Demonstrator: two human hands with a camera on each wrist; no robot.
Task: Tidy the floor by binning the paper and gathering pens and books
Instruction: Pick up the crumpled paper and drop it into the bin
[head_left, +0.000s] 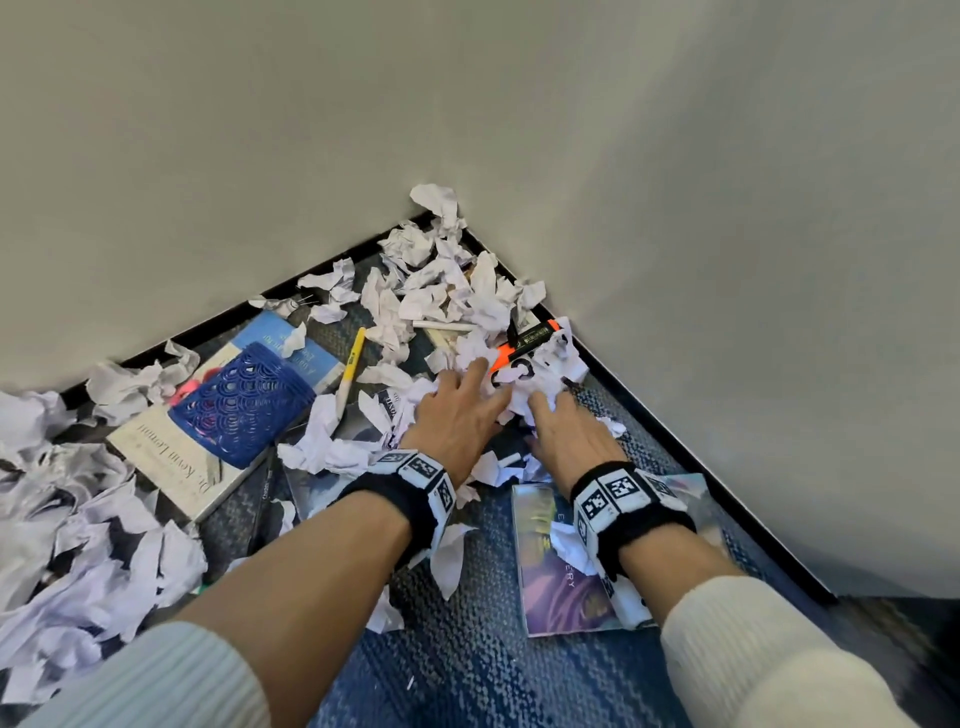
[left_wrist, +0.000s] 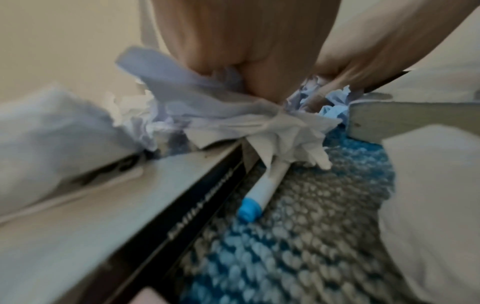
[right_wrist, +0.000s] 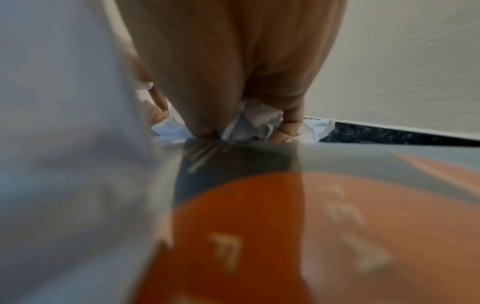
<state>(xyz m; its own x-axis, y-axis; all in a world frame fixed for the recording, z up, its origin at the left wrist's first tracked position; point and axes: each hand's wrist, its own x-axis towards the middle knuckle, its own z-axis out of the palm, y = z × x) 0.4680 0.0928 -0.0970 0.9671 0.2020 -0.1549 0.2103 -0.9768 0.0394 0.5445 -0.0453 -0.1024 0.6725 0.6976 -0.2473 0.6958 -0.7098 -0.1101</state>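
In the room's corner lies a heap of crumpled paper (head_left: 441, 291). Both hands reach into its near edge. My left hand (head_left: 478, 376) lies on the paper (left_wrist: 207, 107) with spread, fairly straight fingers, pressing it rightwards. My right hand (head_left: 543, 402) curls its fingers round a wad of paper (right_wrist: 254, 121). An orange highlighter (head_left: 524, 340) lies just beyond the fingertips. A yellow pen (head_left: 350, 364) and a blue-capped marker (left_wrist: 259, 195) lie on the carpet. A dark book (head_left: 358, 421) is partly buried below the left hand.
A blue mesh pen holder (head_left: 241, 400) lies on its side on a white book (head_left: 166, 462) and a blue book (head_left: 291, 338). A purple book (head_left: 561, 571) is under my right wrist. More paper (head_left: 67, 545) is piled at the left. Walls close in the corner.
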